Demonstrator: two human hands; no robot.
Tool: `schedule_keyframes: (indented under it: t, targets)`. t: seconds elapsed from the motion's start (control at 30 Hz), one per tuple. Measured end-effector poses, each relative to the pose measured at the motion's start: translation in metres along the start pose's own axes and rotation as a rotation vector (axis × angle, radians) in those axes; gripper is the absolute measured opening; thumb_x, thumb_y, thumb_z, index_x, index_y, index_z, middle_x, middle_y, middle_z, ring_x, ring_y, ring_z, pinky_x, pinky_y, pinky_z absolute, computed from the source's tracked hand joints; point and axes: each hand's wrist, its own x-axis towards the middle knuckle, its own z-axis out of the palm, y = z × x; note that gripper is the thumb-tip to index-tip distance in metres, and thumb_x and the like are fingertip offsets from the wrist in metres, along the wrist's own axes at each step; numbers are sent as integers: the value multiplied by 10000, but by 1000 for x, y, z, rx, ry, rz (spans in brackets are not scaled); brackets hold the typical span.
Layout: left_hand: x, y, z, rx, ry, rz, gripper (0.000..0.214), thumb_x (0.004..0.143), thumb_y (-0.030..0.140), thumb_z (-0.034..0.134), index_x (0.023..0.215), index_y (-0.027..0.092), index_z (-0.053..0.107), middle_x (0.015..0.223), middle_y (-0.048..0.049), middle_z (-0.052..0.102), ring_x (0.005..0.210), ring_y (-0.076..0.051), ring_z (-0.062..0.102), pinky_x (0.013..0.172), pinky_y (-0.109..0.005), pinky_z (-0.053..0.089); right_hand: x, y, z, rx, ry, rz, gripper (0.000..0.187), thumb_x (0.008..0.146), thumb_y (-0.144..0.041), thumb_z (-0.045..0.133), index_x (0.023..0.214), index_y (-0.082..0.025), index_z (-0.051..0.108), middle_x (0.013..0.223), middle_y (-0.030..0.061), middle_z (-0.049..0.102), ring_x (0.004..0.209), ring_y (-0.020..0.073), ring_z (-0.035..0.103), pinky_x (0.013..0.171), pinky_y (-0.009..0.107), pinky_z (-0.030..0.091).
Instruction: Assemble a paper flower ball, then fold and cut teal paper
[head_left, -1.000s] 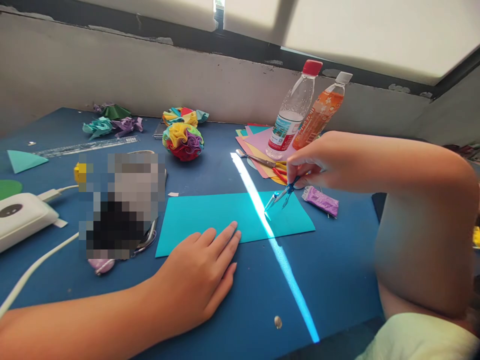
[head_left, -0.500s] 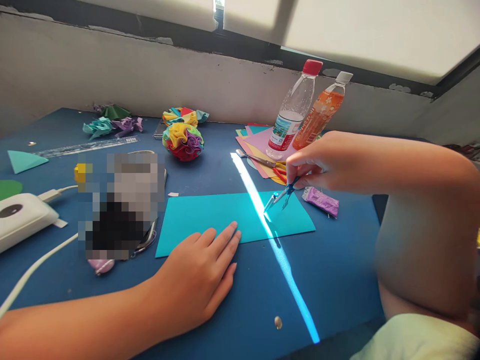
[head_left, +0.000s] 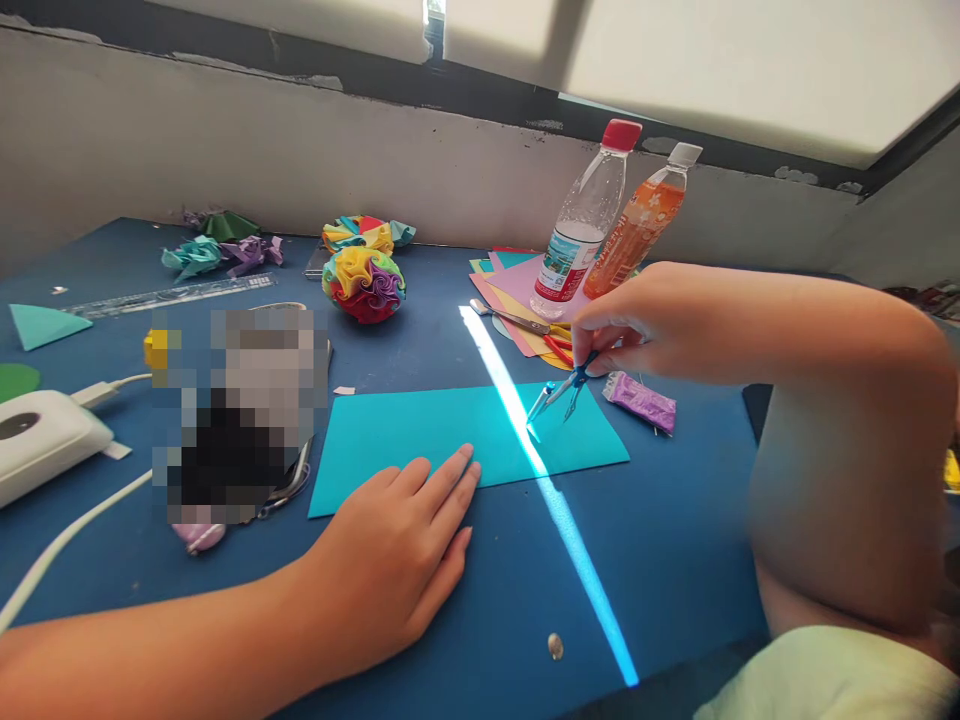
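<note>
A turquoise sheet of paper (head_left: 420,430) lies on the blue table. My left hand (head_left: 409,535) rests flat on its lower edge, fingers stretched out. Pinched by its top in my right hand (head_left: 619,325) is a drawing compass (head_left: 561,390), tilted over the right part of the sheet. One leg's tip meets the paper inside a bright strip of sunlight; whether the other leg touches cannot be made out. Just right of the sheet is a small purple packet (head_left: 641,402). Scissors (head_left: 525,320) with yellow and red handles lie behind the compass on coloured papers (head_left: 514,280).
Two bottles, one red-capped (head_left: 574,230) and one orange (head_left: 637,230), stand behind my right hand. A multicoloured paper ball (head_left: 365,285), a clear ruler (head_left: 172,295) and crumpled papers (head_left: 225,245) lie at the back. To the left are a blurred-out phone (head_left: 262,400) and a white power bank (head_left: 49,440).
Hardly anything differs: both hands and the compass keep their places on the sheet. The whole view has shifted very slightly.
</note>
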Motion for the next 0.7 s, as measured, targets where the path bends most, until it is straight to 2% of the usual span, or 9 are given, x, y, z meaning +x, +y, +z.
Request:
schedule_keyframes:
  t: [0.3,0.47,0.7]
  targets:
    - [0,0,2,-3,-9,-6,449,952,232,326,1319,89,543,1385,-136,531,924,-275,636,734,-392,519,1,-6,-3,39,13,-31,142,813,-227,555,851,-263,687,806,-22,687,680,144,587,612,287,383]
    - [0,3,3,-17,-2,-36,458,959,233,300,1323,93,540,1393,-127,524,943,-284,630,745,-408,521,2,-5,-1,32,12,-41,233,761,-118,548,843,-295,675,821,-47,675,714,141,593,606,271,393]
    - [1,4,-2,-10,-40,-54,451,961,241,311,1325,111,544,1402,-114,516,948,-261,626,760,-390,536,1,-2,1,56,17,-18,231,784,-154,534,903,-276,690,859,-1,678,751,161,605,644,289,403]
